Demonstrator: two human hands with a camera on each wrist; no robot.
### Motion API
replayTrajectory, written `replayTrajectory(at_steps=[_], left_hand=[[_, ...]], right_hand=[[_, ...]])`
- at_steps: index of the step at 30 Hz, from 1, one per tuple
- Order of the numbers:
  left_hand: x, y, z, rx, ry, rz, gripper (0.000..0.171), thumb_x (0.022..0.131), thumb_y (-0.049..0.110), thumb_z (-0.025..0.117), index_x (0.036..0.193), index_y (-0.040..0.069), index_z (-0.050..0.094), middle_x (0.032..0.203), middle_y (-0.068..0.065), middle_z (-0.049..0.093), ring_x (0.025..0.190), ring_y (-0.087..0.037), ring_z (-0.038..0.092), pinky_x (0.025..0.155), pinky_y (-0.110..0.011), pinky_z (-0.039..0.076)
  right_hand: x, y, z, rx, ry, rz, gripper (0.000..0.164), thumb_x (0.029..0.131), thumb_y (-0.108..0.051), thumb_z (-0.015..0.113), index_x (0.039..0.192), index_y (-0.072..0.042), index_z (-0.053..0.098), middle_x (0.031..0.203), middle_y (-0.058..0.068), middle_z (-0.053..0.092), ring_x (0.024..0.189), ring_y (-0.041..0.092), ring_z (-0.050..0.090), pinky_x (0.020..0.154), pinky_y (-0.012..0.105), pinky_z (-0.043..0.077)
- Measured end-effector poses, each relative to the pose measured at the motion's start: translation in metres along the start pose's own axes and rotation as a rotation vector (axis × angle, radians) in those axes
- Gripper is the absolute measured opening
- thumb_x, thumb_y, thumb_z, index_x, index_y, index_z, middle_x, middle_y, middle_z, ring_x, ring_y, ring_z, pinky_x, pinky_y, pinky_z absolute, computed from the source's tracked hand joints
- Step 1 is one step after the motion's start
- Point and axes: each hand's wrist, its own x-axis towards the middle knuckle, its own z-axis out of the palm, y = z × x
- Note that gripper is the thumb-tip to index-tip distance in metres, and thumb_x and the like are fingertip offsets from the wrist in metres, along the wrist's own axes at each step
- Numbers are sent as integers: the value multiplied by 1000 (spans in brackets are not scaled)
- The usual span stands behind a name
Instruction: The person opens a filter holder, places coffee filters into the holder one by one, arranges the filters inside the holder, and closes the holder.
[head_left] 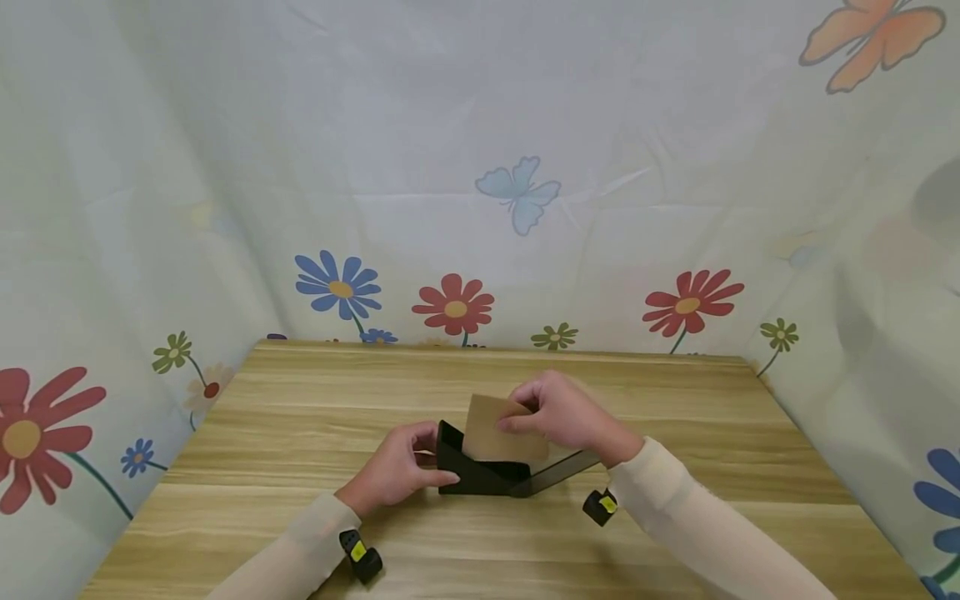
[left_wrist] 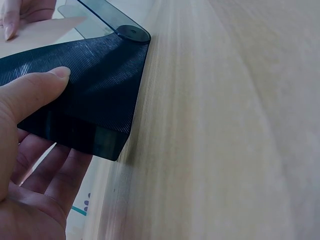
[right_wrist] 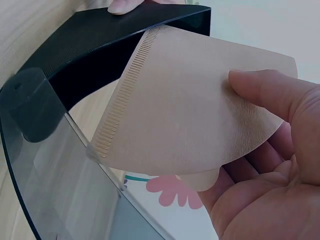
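My left hand (head_left: 397, 467) grips the left end of a black filter holder (head_left: 476, 477), thumb on the near side and fingers behind. Its clear, smoky lid (head_left: 562, 472) is swung out to the right on a round hinge (left_wrist: 134, 34). Between thumb and fingers, my right hand (head_left: 566, 414) pinches a brown paper coffee filter (head_left: 491, 427) at its curved edge. The filter stands tilted at the holder's opening, its lower part partly hidden behind the front wall in the head view. A crimped seam (right_wrist: 131, 90) runs along one side of it in the right wrist view.
Both hands work above a wood-grain table (head_left: 360, 392). Behind and beside it hangs a pale curtain (head_left: 420, 167) printed with flowers and butterflies. Each sleeve carries a small black wrist camera, one on the left (head_left: 362, 558) and one on the right (head_left: 600, 506).
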Motion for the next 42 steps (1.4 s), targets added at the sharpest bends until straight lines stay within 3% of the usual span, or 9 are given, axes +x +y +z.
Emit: replayTrajectory(at_steps=[6,17,26,39,42], left_hand=[[0,1,1,8,7,-2,32,80,24,90,100,13,68,107,-4,73,98,-15,71,90,-28,58],[-1,5,1,36,19,-9,31,80,22,90,101,14,68,107,-3,72,98,-14,71,91,-28,58],[-1,5,1,29,21,-6,32,80,23,90,101,14,68,107,-3,72,97,-13,71,89,-26,58],[-1,6,1,18,20,-7,33,79,23,91,101,15,68,107,-2,71,99,-15,70,90,-26,57],[-1,6,0,10,19,-10,33,78,24,91,101,17,68,108,-1,71,100,-16,71,91,-26,57]], right_hand=[[0,0,5,5,-10,-43,41,91,-19,79,59,-13,54,55,-11,33,49,5,31,53,20,28],[1,-2,17,71,-44,-4,32,93,-16,76,66,-6,62,59,-8,35,52,6,32,53,21,29],[2,-1,24,51,-60,-18,39,92,-14,77,61,-11,53,60,-9,32,53,3,33,53,20,30],[3,0,30,50,-92,-28,25,93,-10,75,69,-12,67,62,-9,40,54,3,35,54,19,32],[2,0,32,49,-98,-21,30,93,-8,74,66,-12,62,62,-10,38,53,3,35,54,19,31]])
